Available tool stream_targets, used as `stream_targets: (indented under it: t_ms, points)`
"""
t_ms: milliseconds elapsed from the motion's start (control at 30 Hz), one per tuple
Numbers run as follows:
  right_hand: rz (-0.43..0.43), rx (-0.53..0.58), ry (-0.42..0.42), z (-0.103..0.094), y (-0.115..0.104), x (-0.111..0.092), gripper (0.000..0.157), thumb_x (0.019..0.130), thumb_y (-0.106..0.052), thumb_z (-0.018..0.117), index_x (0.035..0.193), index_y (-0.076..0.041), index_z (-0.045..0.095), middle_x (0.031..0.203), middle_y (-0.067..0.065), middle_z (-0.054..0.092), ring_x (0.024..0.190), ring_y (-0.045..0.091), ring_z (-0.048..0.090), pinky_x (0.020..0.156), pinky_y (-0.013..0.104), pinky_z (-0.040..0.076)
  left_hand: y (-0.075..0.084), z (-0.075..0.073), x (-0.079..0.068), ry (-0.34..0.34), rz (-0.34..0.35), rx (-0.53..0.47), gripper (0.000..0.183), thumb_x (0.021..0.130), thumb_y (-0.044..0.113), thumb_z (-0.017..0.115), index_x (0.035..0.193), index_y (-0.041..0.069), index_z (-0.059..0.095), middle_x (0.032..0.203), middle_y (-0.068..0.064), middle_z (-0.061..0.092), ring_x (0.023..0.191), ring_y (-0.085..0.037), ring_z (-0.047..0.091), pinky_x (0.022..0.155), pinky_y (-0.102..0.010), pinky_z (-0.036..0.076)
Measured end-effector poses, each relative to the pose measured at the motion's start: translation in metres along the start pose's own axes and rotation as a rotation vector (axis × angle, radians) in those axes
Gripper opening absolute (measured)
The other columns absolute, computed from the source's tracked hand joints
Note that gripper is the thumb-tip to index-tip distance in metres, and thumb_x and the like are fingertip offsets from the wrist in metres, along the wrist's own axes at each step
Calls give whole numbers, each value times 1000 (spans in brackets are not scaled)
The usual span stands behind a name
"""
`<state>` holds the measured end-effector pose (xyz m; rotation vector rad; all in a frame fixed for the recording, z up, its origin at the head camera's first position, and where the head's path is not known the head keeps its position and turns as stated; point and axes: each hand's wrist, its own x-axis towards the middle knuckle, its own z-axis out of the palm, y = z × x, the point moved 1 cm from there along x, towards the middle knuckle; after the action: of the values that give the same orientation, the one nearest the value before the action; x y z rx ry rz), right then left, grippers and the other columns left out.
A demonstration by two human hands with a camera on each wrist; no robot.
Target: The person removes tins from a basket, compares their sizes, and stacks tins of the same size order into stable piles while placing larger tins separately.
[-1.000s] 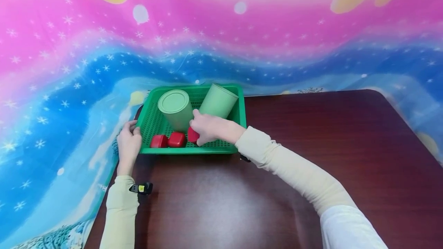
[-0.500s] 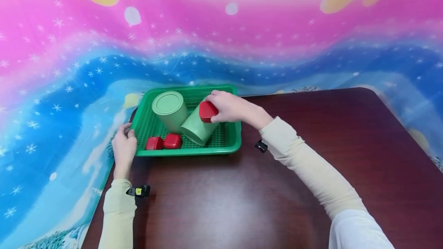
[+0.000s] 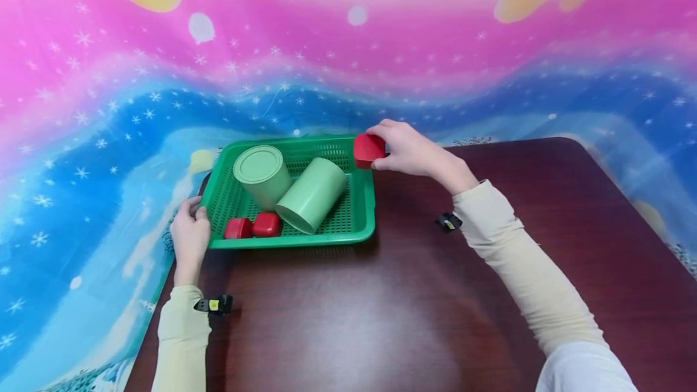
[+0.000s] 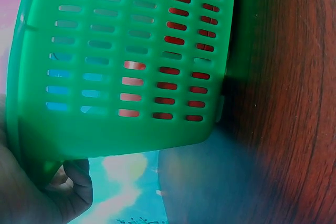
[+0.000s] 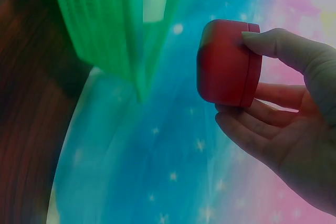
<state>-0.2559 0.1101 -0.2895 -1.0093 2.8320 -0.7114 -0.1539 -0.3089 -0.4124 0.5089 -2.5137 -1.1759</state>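
The left hand (image 3: 190, 233) grips the left side of the green basket (image 3: 337, 239), inside which are a first red box (image 3: 238, 228), a second red box (image 3: 267, 224), a standing green can (image 3: 264, 175) and a lying green can (image 3: 314, 194), and near the basket's far right corner a third red box (image 3: 369, 151) is pinched by the right hand (image 3: 411, 151).

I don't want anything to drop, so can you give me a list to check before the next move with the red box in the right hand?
1. Right hand holding the red box: ok, it is pinched.
2. Left hand steadying the basket: ok, it grips the left end.
3. Red box clear of the basket: ok, the right wrist view shows a gap.
4. Cans all upright: not ok; one can stands, the other can lies on its side.
5. Red box empty: cannot tell, its inside is hidden.
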Motion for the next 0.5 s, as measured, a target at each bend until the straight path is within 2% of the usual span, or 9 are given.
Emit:
stream_targets:
  t_ms: [233,500]
  points:
    - [50,8,66,-13,26,-17,61,88,-9,80,142,8,55,128,22,62,109,34,60,88,49,53,-2,0,1,7,-10,-10,46,112,19,35,152,1,48,143,-26,56,99,-30,54,77,-39,37]
    - [142,50,113,-18,59,-37,66,88,-8,80,145,9,52,133,25,59,114,39,59,96,54,50,-2,0,0,15,-15,-9,45,112,19,37,152,2,50,142,-25,57,99,-29,53,77,-39,37]
